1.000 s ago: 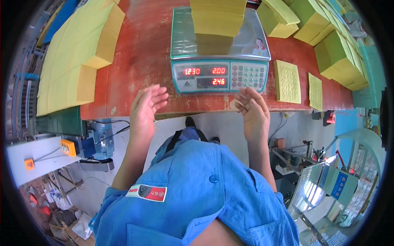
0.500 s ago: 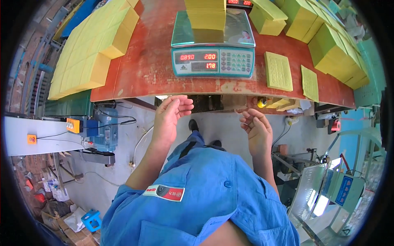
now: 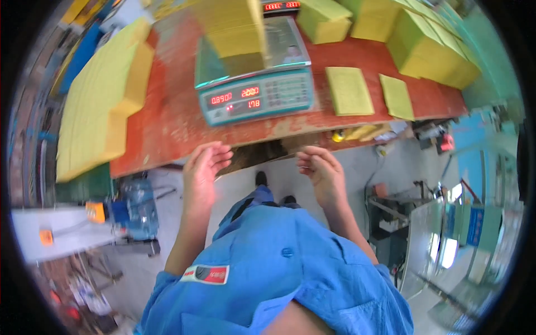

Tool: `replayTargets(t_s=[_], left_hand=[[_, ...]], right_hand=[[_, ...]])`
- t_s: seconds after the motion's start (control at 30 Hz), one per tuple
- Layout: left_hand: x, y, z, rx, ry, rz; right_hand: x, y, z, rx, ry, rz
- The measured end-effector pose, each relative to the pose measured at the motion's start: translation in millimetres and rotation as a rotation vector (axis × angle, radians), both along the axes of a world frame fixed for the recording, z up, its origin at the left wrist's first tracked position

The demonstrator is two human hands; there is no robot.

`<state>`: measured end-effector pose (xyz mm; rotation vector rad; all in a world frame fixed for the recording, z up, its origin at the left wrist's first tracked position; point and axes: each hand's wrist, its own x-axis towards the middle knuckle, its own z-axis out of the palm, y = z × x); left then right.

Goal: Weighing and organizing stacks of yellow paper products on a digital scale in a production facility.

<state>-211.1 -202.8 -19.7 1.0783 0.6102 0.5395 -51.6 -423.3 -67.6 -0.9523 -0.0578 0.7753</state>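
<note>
A red worktable with worn paint spans the head view, which is blurred by motion. On it sits a teal digital price-computing scale, display lit red; a tall yellow stack stands on its metal tray. Two flat yellow pads lie right of the scale, with yellow blocks behind and a block row at left. Near the table's front edge, the left hand and right hand are apart, half open, fingers loosely curled.
</note>
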Motion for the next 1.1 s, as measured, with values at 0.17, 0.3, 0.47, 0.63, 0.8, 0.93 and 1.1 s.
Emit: replayTargets(t_s=[0.17,0.3,0.47,0.63,0.8,0.93,1.1], left_hand=[[40,21,-8,0.095,0.068,-0.178],[99,11,-6,0.210,0.110,-0.512],[187,-19,-5,0.499,0.071,-0.788],[266,-60,-28,1.006,-0.089,-0.741],[308,-86,-63,1.472,-0.105,-0.580],[312,-98,-61,1.558,0.057,-0.638],[310,-105,-64,1.563,0.048,-0.553]], right_hand=[[6,30,4,0.008,0.027,-0.001],[11,34,1,-0.006,0.042,-0.108],[7,17,0,0.003,0.103,-0.285],[11,-12,-10,0.026,0.145,-0.434],[40,-52,-15,0.024,0.141,-0.459],[84,-86,-13,0.043,0.078,-0.414],[123,-110,-14,0.039,0.060,-0.287]])
